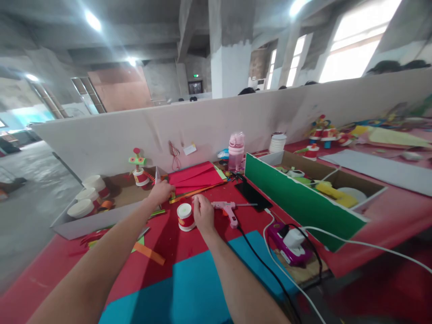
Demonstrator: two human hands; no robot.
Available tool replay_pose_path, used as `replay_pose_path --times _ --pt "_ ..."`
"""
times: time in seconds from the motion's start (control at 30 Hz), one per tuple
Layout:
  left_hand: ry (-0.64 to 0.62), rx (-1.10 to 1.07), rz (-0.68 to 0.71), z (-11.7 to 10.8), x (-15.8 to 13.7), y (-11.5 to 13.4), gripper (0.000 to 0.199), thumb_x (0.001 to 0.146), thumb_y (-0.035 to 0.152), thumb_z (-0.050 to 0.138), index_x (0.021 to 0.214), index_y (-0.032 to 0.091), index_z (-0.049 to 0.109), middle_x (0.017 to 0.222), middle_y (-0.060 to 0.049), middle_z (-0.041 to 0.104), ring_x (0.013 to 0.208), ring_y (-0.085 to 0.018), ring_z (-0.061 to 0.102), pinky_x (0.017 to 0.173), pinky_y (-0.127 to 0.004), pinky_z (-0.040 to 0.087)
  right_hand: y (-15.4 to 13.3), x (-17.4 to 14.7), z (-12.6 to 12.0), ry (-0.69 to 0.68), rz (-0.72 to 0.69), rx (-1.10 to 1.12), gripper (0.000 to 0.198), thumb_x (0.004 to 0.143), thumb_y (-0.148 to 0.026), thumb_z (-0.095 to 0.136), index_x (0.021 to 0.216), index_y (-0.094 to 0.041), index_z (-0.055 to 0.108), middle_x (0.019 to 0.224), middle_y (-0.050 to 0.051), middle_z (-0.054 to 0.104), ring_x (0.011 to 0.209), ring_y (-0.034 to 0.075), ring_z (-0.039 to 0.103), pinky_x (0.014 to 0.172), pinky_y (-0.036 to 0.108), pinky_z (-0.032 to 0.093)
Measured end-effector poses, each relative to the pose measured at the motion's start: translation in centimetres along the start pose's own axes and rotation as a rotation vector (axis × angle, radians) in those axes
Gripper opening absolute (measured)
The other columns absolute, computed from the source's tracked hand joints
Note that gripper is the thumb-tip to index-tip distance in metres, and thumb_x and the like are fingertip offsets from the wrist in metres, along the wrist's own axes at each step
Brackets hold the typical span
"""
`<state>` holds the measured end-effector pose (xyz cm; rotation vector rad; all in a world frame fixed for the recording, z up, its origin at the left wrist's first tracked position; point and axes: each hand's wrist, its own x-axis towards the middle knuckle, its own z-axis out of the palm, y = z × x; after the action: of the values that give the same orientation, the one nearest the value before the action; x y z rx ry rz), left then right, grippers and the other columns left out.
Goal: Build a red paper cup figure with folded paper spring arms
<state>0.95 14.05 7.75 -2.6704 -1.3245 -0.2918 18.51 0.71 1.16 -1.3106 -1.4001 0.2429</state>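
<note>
At the right edge of a shallow box, my left hand [161, 192] is closed with its fingertips against some thin yellow and green paper strips [173, 194]. Whether it grips a strip is hard to see. My right hand [204, 214] is pinched shut, thumb up; anything inside it is too small to make out. Just left of it a white paper cup [185, 218] with a red band stands upside down on the red table. A pink glue gun [229, 211] lies to the right of that hand, its black cable running toward me.
Several white cups [88, 196] and a cup figure [139, 175] occupy the left box [116, 211]. Blue sheets [195, 288] lie in front. A phone [253, 195], purple power strip [292, 247] and green-sided box [300, 202] are on the right. Red paper [194, 174] lies behind.
</note>
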Motion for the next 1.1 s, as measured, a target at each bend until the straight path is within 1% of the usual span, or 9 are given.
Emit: replay_pose_path --times 0.17,0.3,0.43,0.53,0.63,0.7,0.8,0.97,1.1 --pt "-0.05 -0.039 0.087 2.6 0.8 1.8 0.016 0.073 0.016 0.055 0.072 0.024 0.068 0.063 -0.012 0.065 0.086 -0.027 0.056 0.088 -0.042 0.033 0.0 0.0 0.2 -0.022 -0.014 -0.005 0.029 0.099 -0.025 0.03 0.093 -0.02 0.059 0.095 0.01 0.067 0.092 0.02 0.06 0.083 0.029 0.042" --pt "-0.006 -0.008 0.086 1.7 0.8 2.4 0.015 0.074 0.013 0.053 0.068 0.021 0.064 0.068 -0.013 0.065 0.089 -0.028 0.057 0.087 -0.042 0.036 0.0 0.1 0.2 -0.008 0.011 0.035 0.03 0.099 -0.027 0.03 0.092 -0.021 0.058 0.094 0.009 0.068 0.091 0.02 0.061 0.082 0.029 0.043" --pt "0.329 -0.103 -0.056 -0.7 -2.2 3.5 0.008 0.076 0.018 0.054 0.078 0.021 0.061 0.095 -0.013 0.066 0.102 -0.029 0.056 0.091 -0.044 0.039 -0.2 0.3 -0.2 0.024 0.051 0.09 0.03 0.099 -0.028 0.03 0.09 -0.021 0.057 0.091 0.009 0.067 0.088 0.02 0.061 0.081 0.029 0.043" --pt "0.577 -0.446 -0.192 -1.3 -6.6 4.7 0.01 0.075 0.022 0.058 0.085 0.022 0.055 0.11 -0.009 0.066 0.101 -0.024 0.06 0.089 -0.04 0.045 -0.8 0.5 -0.8 0.061 0.034 0.145 0.032 0.099 -0.031 0.028 0.089 -0.02 0.057 0.09 0.01 0.067 0.089 0.02 0.061 0.082 0.03 0.044" --pt "0.547 -0.925 -0.369 -0.2 -10.6 5.8 0.015 0.082 0.033 0.056 0.09 0.023 0.051 0.086 -0.005 0.07 0.076 -0.019 0.065 0.066 -0.031 0.051 -1.7 0.5 -1.5 0.078 0.012 0.204 0.033 0.099 -0.034 0.028 0.093 -0.02 0.057 0.093 0.01 0.066 0.091 0.02 0.061 0.084 0.03 0.044" --pt "0.551 -1.092 -0.456 1.0 -12.2 6.3 0.024 0.08 0.041 0.06 0.09 0.022 0.052 0.076 -0.003 0.069 0.069 -0.018 0.065 0.061 -0.029 0.05 -2.4 0.3 -1.8 0.063 -0.002 0.225 0.033 0.099 -0.036 0.028 0.096 -0.02 0.057 0.095 0.01 0.066 0.092 0.019 0.061 0.086 0.031 0.045" --pt "0.565 -1.189 -0.506 2.3 -13.0 6.8 0.034 0.074 0.048 0.066 0.09 0.019 0.055 0.075 -0.005 0.068 0.07 -0.018 0.066 0.061 -0.028 0.05 -3.2 -0.1 -2.0 0.03 -0.045 0.224 0.032 0.099 -0.036 0.03 0.097 -0.02 0.058 0.095 0.01 0.066 0.094 0.02 0.06 0.089 0.032 0.044" --pt "0.58 -1.265 -0.448 3.0 -12.9 6.8 0.033 0.076 0.045 0.066 0.094 0.019 0.056 0.078 -0.003 0.067 0.069 -0.016 0.065 0.068 -0.03 0.051 -2.2 0.3 -2.2 0.027 -0.02 0.239 0.034 0.098 -0.038 0.031 0.097 -0.019 0.059 0.094 0.01 0.066 0.092 0.02 0.061 0.087 0.032 0.046" --pt "0.571 -1.282 -0.414 3.9 -12.9 6.6 0.029 0.076 0.04 0.066 0.092 0.019 0.057 0.076 -0.001 0.065 0.066 -0.015 0.063 0.067 -0.028 0.049 -0.2 1.0 -1.9 -0.165 0.023 0.329 0.033 0.091 -0.044 0.047 0.108 -0.019 0.06 0.106 0.009 0.065 0.098 0.02 0.06 0.089 0.033 0.047"
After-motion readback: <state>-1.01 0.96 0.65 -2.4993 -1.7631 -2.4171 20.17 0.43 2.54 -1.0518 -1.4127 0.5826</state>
